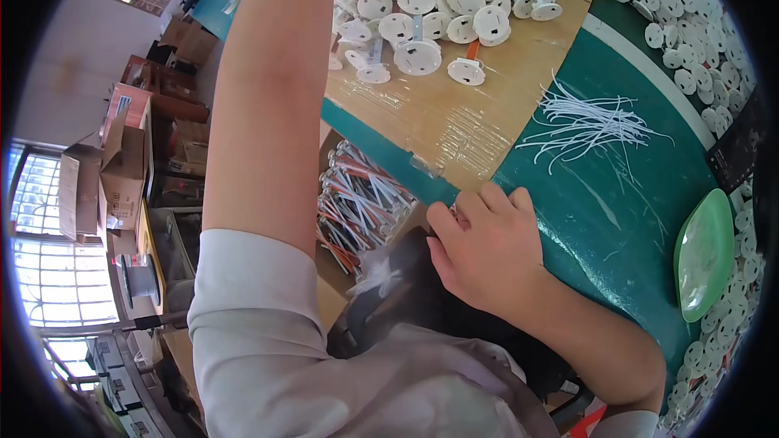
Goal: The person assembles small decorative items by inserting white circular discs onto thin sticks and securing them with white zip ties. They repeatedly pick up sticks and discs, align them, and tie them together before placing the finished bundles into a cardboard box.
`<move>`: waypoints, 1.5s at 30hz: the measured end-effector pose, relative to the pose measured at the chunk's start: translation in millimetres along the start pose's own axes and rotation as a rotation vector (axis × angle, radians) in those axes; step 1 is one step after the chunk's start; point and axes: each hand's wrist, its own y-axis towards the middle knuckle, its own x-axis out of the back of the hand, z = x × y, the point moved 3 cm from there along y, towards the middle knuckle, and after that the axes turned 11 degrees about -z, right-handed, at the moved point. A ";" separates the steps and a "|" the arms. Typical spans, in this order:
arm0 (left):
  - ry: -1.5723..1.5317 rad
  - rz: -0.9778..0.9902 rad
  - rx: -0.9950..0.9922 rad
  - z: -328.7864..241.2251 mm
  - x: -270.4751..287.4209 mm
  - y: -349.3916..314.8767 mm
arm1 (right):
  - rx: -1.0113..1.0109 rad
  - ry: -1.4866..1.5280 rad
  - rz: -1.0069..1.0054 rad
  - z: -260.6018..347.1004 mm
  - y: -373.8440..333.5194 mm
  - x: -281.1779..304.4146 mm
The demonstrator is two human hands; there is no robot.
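Note:
My right hand (489,250) rests at the near edge of the green table (617,211), fingers curled down and thumb tucked toward the left. Whatever lies under the fingers is hidden. Just beyond it a tape-covered cardboard sheet (479,134) lies on the table, bearing a heap of white slotted discs (418,57), some joined to orange or pale strips. To the right of the sheet is a loose bunch of thin white strings (592,126). My left forearm (264,97) stretches up past the top edge, so my left hand is out of sight.
More white discs (702,77) are piled along the far right, behind a pale curved band. A green dish (704,255) stands near the right edge. Below the table edge, a box holds orange and white strips (361,203). Cardboard boxes (122,170) stand at the left, by windows.

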 end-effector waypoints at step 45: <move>-1.586 -0.614 -0.298 -8.3 128.3 -174.5 | 0.052 -0.037 -0.038 13.2 1.8 15.0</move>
